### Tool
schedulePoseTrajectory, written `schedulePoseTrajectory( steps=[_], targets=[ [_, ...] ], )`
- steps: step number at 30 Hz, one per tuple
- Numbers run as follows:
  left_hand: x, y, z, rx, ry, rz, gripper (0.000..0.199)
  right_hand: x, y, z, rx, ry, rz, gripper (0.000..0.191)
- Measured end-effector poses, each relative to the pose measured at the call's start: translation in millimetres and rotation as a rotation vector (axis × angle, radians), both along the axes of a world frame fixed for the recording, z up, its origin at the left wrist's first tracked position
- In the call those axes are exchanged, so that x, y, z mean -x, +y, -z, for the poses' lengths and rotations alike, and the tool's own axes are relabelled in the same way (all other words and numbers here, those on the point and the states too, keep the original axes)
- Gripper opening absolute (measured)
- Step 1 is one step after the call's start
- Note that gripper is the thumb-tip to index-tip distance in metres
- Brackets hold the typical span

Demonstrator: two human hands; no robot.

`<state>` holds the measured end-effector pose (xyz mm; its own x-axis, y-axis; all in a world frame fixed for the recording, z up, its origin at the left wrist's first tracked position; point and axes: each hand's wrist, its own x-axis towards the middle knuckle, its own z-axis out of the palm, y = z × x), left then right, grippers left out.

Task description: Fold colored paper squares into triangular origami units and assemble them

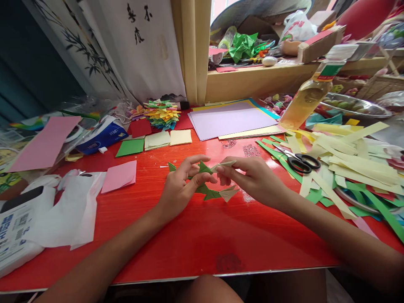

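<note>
Over the middle of the red table (176, 256), both hands are at a ring-like chain of folded green and cream paper pieces. My left hand (184, 181) is closed around the green folded paper chain (211, 193), thumb and fingers pinching its upper part. From the right, my right hand (244, 172) pinches a cream folded paper piece (227, 163) that meets the green part. Another cream folded piece (229, 192) sticks out at the chain's lower right. My left fingers cover part of the chain.
Left: a pink paper stack (119, 176), green squares (130, 147), cream squares (157, 141) and a white plastic bag (75, 210). Behind: lilac sheets (233, 120) and a stack of folded paper (161, 113). Right: scissors (299, 163), paper strips (356, 155) and a tilted-looking bottle (304, 101).
</note>
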<state>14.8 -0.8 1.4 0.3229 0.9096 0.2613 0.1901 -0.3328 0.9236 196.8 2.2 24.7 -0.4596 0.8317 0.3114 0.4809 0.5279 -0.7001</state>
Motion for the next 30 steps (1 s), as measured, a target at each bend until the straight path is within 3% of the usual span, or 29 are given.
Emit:
schedulePoseTrajectory(
  steps=[9, 15, 17, 19, 20, 24, 27, 30],
  targets=[
    [1, 3, 5.6, 0.033, 0.1, 0.106, 0.034, 8, -3, 9.2, 0.036, -0.023, -0.018, 0.035],
    [-6, 0, 1.9, 0.015, 0.23, 0.165, 0.02, -18, 25, 2.0, 0.277, -0.047, -0.112, 0.051],
    [-8, -3, -0.3, 0.026, 0.275, 0.243, 0.021, -25, 37, 5.9, 0.232, 0.095, -0.034, 0.051],
    [-9, -5, -1.8, 0.044, 0.305, 0.32, 0.02, -25, 44, 14.7, 0.148, 0.117, 0.023, 0.039],
    [-10, -5, -2.0, 0.052, 0.316, 0.345, 0.02, -21, 46, 20.2, 0.114, 0.068, 0.012, 0.035],
    [-9, -6, -0.1, 0.03, 0.346, 0.377, 0.022, 6, 44, 38.4, -0.089, -0.219, -0.149, 0.056],
    [-9, -6, 2.0, -0.024, 0.343, 0.373, 0.027, 26, 45, 42.5, -0.202, -0.307, -0.212, 0.035],
    [-8, -5, 2.7, 0.023, 0.31, 0.366, 0.029, 36, 49, 43.3, -0.231, -0.284, -0.212, 0.016]
  ],
)
